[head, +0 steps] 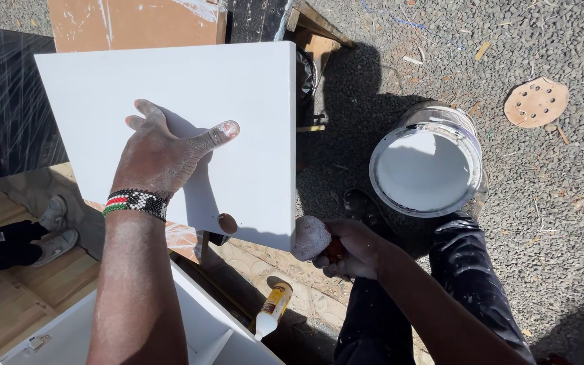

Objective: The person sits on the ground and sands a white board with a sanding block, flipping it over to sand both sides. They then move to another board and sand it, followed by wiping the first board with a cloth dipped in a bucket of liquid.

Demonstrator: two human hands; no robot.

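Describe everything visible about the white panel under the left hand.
The white panel is a flat, square-cornered board, smooth and evenly painted white, looking like coated wood. A round recess is cut near its lower edge. It lies tilted toward the camera, in bright sun, above a workbench. The left hand presses flat on it, fingers spread, thumb dusted white. The right hand holds a white-coated applicator close to its lower right corner; whether it touches cannot be told.

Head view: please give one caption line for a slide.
Left hand presses flat on a white panel; right hand holds a paint-covered roller beside an open bucket.
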